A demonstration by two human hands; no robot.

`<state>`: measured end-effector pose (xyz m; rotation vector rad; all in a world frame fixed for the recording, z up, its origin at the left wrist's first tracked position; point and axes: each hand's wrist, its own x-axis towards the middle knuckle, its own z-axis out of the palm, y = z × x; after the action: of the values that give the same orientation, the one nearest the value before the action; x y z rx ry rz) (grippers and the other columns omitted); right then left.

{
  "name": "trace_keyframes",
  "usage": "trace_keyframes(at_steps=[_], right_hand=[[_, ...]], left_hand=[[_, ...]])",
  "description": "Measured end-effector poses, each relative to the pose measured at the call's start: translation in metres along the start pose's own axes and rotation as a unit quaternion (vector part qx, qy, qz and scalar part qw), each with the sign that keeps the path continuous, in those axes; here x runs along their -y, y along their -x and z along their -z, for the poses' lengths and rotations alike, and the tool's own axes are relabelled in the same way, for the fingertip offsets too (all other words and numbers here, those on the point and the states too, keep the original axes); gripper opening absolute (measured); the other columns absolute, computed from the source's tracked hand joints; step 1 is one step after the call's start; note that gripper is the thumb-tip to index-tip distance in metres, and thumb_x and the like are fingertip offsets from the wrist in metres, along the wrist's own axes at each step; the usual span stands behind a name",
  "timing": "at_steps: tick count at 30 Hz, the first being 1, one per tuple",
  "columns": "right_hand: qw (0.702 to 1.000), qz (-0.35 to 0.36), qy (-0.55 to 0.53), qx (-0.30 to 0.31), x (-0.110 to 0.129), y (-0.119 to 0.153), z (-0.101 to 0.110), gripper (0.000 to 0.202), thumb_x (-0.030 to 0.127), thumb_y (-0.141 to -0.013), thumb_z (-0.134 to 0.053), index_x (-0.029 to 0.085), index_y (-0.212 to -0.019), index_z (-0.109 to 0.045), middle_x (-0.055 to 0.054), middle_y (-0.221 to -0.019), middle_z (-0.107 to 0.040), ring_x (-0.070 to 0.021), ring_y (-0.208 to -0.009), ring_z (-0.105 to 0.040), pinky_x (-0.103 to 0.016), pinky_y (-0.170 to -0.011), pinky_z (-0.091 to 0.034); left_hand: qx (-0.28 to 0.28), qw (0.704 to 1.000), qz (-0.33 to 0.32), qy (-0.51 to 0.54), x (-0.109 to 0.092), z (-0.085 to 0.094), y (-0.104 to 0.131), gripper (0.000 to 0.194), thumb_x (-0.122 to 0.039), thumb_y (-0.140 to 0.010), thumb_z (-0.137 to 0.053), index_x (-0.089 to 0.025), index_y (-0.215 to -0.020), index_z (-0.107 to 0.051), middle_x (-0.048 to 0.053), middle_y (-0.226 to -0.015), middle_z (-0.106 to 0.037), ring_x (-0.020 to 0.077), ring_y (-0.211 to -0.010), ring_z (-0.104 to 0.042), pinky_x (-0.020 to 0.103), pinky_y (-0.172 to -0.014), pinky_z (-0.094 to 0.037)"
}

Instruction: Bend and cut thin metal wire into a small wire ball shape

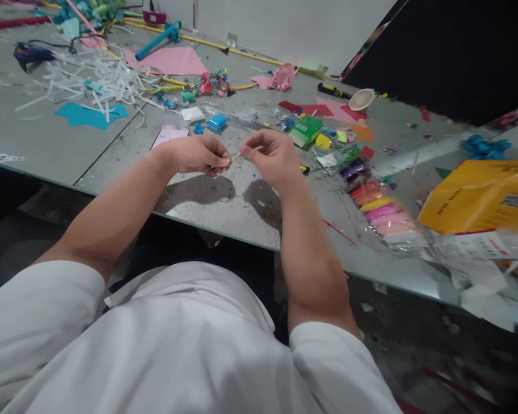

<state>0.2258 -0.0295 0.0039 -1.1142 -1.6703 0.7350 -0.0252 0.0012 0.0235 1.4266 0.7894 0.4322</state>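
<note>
Both hands are raised a little over the near part of the grey table, their fingertips close together. A thin pale strand (pixel 236 156) runs between them. My left hand (pixel 201 154) pinches one part of it between thumb and fingers, with a bit of the strand curling below the fingertips. My right hand (pixel 270 154) pinches the other end. Beyond the left hand lie a phone (pixel 171 134) with a lit screen, a white packet (pixel 193 114) and a blue packet (pixel 216 122). A green packet (pixel 305 131) lies just past the right hand.
White paper strips (pixel 99 77) are heaped at the back left, near pink paper (pixel 172 61) and a blue paper piece (pixel 90 115). Coloured clay packs (pixel 384 210) and a yellow bag (pixel 479 195) lie to the right. The table's front edge (pixel 224 233) runs below my forearms.
</note>
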Motion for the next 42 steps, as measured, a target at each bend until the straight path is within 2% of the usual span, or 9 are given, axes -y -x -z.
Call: trace_keyframes(at_steps=[3, 6, 9, 13, 17, 20, 27, 37, 42], right_hand=[[0.992, 0.091, 0.089, 0.012, 0.007, 0.006, 0.006, 0.006, 0.037, -0.102, -0.098, 0.038, -0.102, -0.092, -0.004, -0.114, -0.093, -0.0318, -0.115, -0.082, -0.058, -0.118, -0.071], [0.969, 0.185, 0.149, 0.059, 0.014, 0.008, 0.015, 0.021, 0.03, -0.111, -0.081, 0.044, -0.113, -0.096, -0.004, -0.142, -0.094, -0.0386, -0.141, -0.079, -0.072, -0.138, -0.06], [0.937, 0.243, 0.214, 0.131, 0.016, 0.008, 0.026, 0.034, 0.023, -0.111, -0.076, 0.046, -0.123, -0.099, -0.001, -0.158, -0.091, -0.0429, -0.154, -0.074, -0.079, -0.142, -0.056], [0.888, 0.303, 0.307, 0.159, 0.01, 0.012, 0.033, 0.044, 0.017, -0.111, -0.083, 0.046, -0.141, -0.097, -0.001, -0.156, -0.093, -0.0436, -0.154, -0.074, -0.077, -0.134, -0.062], [0.831, 0.348, 0.416, 0.125, 0.001, 0.022, 0.028, 0.031, 0.031, -0.127, -0.076, 0.039, -0.15, -0.094, -0.003, -0.141, -0.097, -0.0355, -0.146, -0.076, -0.064, -0.124, -0.063], [0.809, 0.375, 0.441, 0.102, -0.004, 0.027, 0.022, 0.031, 0.035, -0.132, -0.069, 0.039, -0.149, -0.095, -0.001, -0.135, -0.098, -0.0313, -0.141, -0.078, -0.057, -0.122, -0.061], [0.829, 0.36, 0.42, 0.076, -0.016, 0.03, 0.007, 0.029, 0.034, -0.132, -0.068, 0.03, -0.122, -0.095, -0.003, -0.122, -0.097, -0.0286, -0.123, -0.08, -0.054, -0.116, -0.058], [0.845, 0.369, 0.383, 0.06, -0.041, 0.03, -0.006, 0.038, 0.036, -0.135, -0.056, 0.028, -0.12, -0.089, -0.004, -0.11, -0.094, -0.0253, -0.103, -0.077, -0.051, -0.107, -0.058], [0.839, 0.416, 0.35, 0.031, -0.044, 0.031, -0.006, 0.045, 0.035, -0.137, -0.047, 0.027, -0.117, -0.087, -0.004, -0.102, -0.089, -0.0243, -0.097, -0.077, -0.047, -0.095, -0.056]], left_hand=[[0.018, 1.0, 0.0, 0.0, 0.003, 0.003, -0.001, 0.038, -0.008, -0.107, -0.096, -0.014, -0.073, -0.079, 0.004, -0.076, -0.068, 0.0105, -0.065, -0.061, 0.023, -0.066, -0.05], [0.025, 1.0, -0.002, 0.0, 0.006, 0.006, -0.002, 0.036, -0.01, -0.106, -0.1, -0.014, -0.076, -0.082, 0.005, -0.077, -0.069, 0.0118, -0.066, -0.063, 0.024, -0.067, -0.05], [0.023, 1.0, 0.005, 0.004, 0.008, 0.007, -0.004, 0.033, -0.007, -0.108, -0.093, -0.014, -0.077, -0.084, 0.005, -0.075, -0.069, 0.0119, -0.065, -0.063, 0.025, -0.068, -0.048], [0.015, 0.999, 0.03, 0.004, 0.008, 0.008, -0.006, 0.032, -0.006, -0.106, -0.092, -0.012, -0.076, -0.083, 0.004, -0.075, -0.069, 0.0107, -0.064, -0.063, 0.027, -0.071, -0.047], [0.054, 0.997, 0.046, 0.008, 0.009, 0.011, -0.008, 0.025, -0.006, -0.095, -0.103, -0.011, -0.078, -0.085, 0.004, -0.077, -0.072, 0.0104, -0.066, -0.066, 0.027, -0.071, -0.046], [0.079, 0.996, 0.043, 0.003, 0.011, 0.012, -0.009, 0.024, -0.01, -0.092, -0.105, -0.012, -0.078, -0.086, 0.005, -0.075, -0.073, 0.0105, -0.065, -0.065, 0.026, -0.068, -0.045], [0.086, 0.996, 0.027, -0.014, 0.012, 0.009, -0.009, 0.025, -0.017, -0.094, -0.105, -0.015, -0.077, -0.087, 0.003, -0.069, -0.068, 0.0097, -0.06, -0.058, 0.025, -0.063, -0.04], [0.069, 0.997, 0.029, -0.033, 0.014, 0.008, -0.009, 0.029, -0.014, -0.103, -0.097, -0.016, -0.077, -0.085, 0.002, -0.068, -0.067, 0.0108, -0.064, -0.055, 0.027, -0.069, -0.041], [0.071, 0.996, 0.046, -0.015, 0.008, 0.007, -0.006, 0.029, -0.009, -0.103, -0.096, -0.015, -0.077, -0.087, 0.004, -0.072, -0.071, 0.0116, -0.067, -0.061, 0.027, -0.069, -0.044]])
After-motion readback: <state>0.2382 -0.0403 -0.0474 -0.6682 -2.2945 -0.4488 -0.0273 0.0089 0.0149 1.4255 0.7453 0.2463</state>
